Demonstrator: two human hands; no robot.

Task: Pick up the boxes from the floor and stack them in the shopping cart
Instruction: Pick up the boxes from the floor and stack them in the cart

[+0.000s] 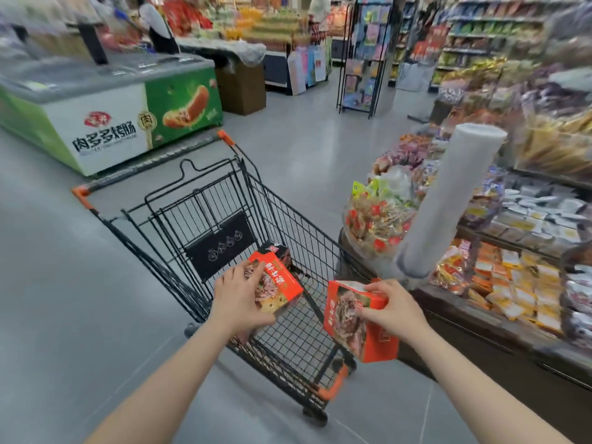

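The left hand (238, 298) was closed around one red box (277, 283), held tilted inside the basket of the black wire shopping cart (243, 219). The right hand (389, 310) gripped the top edge of a second red box (354, 325), held just outside the cart's right rim, above the grey floor (80, 299). A chest freezer (105, 116) stood beyond the cart, and a display of packaged snacks (519, 270) lay to the right.

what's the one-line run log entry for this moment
left hand: holds red cardboard box over black wire shopping cart | right hand: holds second red box beside cart
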